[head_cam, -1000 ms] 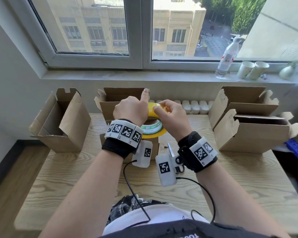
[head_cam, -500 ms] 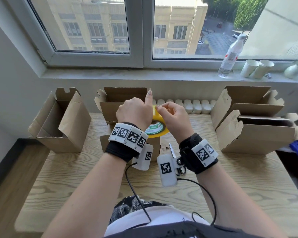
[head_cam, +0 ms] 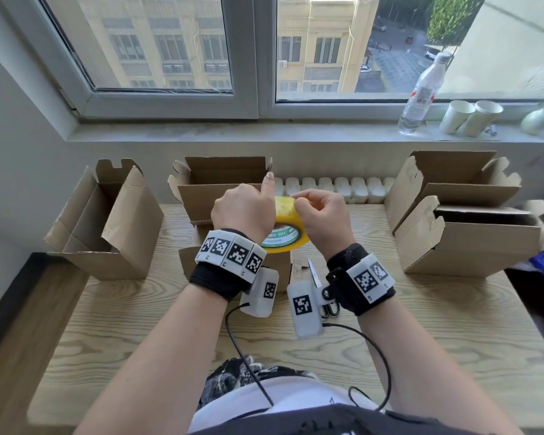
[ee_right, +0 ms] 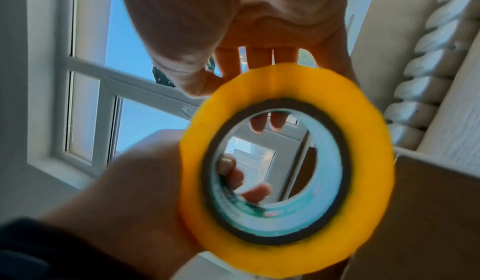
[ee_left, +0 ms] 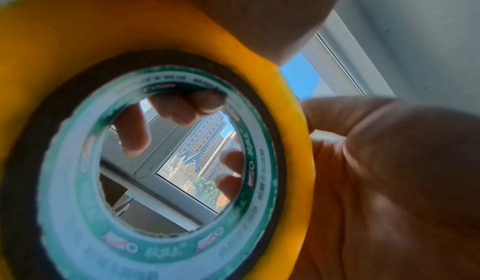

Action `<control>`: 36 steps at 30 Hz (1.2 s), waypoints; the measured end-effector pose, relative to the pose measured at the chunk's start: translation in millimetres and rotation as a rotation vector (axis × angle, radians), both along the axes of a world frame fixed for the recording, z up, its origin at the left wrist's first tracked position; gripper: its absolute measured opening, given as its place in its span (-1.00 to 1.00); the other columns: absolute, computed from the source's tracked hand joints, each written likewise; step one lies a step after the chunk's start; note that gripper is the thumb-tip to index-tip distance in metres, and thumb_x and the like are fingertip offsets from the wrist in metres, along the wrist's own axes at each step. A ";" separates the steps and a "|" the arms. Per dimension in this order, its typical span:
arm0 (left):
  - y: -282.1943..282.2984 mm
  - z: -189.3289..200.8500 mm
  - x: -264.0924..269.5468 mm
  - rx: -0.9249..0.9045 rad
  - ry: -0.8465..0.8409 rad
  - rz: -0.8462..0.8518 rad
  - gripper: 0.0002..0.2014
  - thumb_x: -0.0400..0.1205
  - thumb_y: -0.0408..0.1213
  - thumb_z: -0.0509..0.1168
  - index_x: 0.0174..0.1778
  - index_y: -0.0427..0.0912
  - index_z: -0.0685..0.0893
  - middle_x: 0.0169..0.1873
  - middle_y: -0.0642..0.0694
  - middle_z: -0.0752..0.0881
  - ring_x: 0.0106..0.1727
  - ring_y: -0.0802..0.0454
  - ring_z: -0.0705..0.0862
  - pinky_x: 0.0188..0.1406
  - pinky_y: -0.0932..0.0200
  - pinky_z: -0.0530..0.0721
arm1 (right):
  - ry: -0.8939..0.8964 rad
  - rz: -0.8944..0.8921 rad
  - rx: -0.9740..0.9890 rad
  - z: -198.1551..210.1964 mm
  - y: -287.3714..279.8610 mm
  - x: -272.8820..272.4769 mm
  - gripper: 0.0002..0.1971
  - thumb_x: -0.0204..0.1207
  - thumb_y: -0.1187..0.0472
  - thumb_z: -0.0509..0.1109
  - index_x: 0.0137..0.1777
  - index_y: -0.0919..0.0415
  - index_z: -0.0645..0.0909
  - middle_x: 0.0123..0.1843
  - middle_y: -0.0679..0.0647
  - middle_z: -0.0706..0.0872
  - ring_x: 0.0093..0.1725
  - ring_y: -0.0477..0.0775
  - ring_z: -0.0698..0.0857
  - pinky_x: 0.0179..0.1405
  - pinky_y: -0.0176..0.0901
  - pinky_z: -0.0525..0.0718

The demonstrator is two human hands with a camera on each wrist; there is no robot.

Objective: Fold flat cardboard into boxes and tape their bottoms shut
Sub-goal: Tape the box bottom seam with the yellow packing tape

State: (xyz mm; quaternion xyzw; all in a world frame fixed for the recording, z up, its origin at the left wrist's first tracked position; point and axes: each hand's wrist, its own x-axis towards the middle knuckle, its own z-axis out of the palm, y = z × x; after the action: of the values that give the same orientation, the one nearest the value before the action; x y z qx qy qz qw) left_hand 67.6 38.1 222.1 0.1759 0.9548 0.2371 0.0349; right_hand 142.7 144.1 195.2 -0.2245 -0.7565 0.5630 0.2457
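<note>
Both hands hold a yellow tape roll (head_cam: 288, 233) in the air above the wooden table (head_cam: 139, 324), in front of the chest; the left hand (head_cam: 244, 211) grips the roll from its left side with fingers curled through the green-printed core, its index finger raised straight up; in the left wrist view those fingertips (ee_left: 179, 108) show inside the ring; the right hand (head_cam: 322, 219) curls over the roll's top right, thumb and fingers pinching at the outer winding near the upper edge, though whether a loose tape end is caught there I cannot tell; under the hands a folded cardboard box (head_cam: 274, 268) stands on the table, mostly hidden by the wrists; a pair of scissors (head_cam: 319, 287) lies just beside it to the right; an open box (head_cam: 223, 183) stands behind, another open box (head_cam: 107, 221) sits at the table's left edge, and two more boxes (head_cam: 462, 227) are stacked at the right; on the window sill (head_cam: 233, 131) stand a plastic bottle (head_cam: 421, 95) and two paper cups (head_cam: 470, 116).
</note>
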 end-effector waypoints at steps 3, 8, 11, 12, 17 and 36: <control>-3.2 0.8 -11.6 0.002 -0.073 -0.022 -0.35 0.76 0.20 -0.18 -0.13 -0.18 0.67 -0.05 -0.22 0.75 0.02 -0.24 0.63 0.03 -0.01 0.49 | -0.017 -0.049 0.005 -7.9 7.2 1.6 -0.71 0.56 0.31 0.29 -0.27 -0.02 0.73 -0.37 -0.06 0.72 -0.38 -0.07 0.62 -0.36 -0.10 0.62; -3.9 0.9 -20.1 0.071 -0.244 -0.135 -0.39 0.75 0.22 -0.05 -0.18 -0.18 0.70 -0.22 -0.14 0.70 0.00 -0.22 0.67 0.05 -0.01 0.58 | -0.020 0.092 0.022 -6.1 5.5 2.1 -0.67 0.60 -0.12 0.39 0.14 0.12 0.68 -0.07 -0.05 0.74 -0.10 -0.09 0.71 -0.16 -0.19 0.67; -0.2 -3.1 -9.6 0.152 -0.221 -0.108 -0.41 0.76 0.15 0.00 -0.34 -0.20 0.65 -0.29 -0.17 0.70 -0.08 -0.22 0.68 -0.04 0.00 0.59 | -0.042 0.108 0.073 -5.1 4.8 2.1 -0.61 0.51 -0.12 0.48 0.17 0.11 0.54 0.05 0.01 0.71 0.05 -0.03 0.72 -0.04 -0.17 0.73; 0.6 -5.3 -6.7 0.152 -0.186 -0.080 -0.42 0.77 0.13 -0.01 -0.29 -0.23 0.68 -0.22 -0.22 0.73 -0.06 -0.22 0.67 -0.06 0.01 0.56 | -0.031 0.104 0.078 -5.2 5.7 1.4 -0.64 0.52 -0.07 0.49 0.13 0.12 0.51 0.04 0.04 0.71 0.05 0.02 0.72 -0.02 -0.11 0.74; 2.8 -4.8 1.9 0.111 0.022 -0.007 -0.48 0.76 0.02 0.00 -0.11 -0.26 0.75 -0.02 -0.30 0.76 0.05 -0.31 0.65 -0.04 -0.01 0.49 | -0.028 0.101 0.496 -10.2 6.1 1.6 -0.79 0.69 0.03 0.26 -0.08 0.13 0.40 -0.08 0.10 0.54 -0.07 0.12 0.52 -0.01 0.05 0.54; -1.7 11.1 6.0 0.067 0.199 -0.038 -0.46 0.77 -0.02 0.02 -0.33 -0.24 0.71 -0.30 -0.23 0.68 -0.17 -0.23 0.57 -0.18 0.08 0.37 | -0.012 0.140 0.469 -2.7 2.3 7.0 -0.81 0.75 0.14 0.15 -0.10 0.16 0.42 -0.40 -0.07 0.48 -0.39 0.07 0.52 -0.39 0.04 0.47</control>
State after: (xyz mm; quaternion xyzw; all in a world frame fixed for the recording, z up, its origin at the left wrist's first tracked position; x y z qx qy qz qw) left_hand 73.6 36.5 233.1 0.2175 0.9416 0.2496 -0.0616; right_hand 149.7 146.4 192.5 -0.1118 -0.8816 0.3864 0.2469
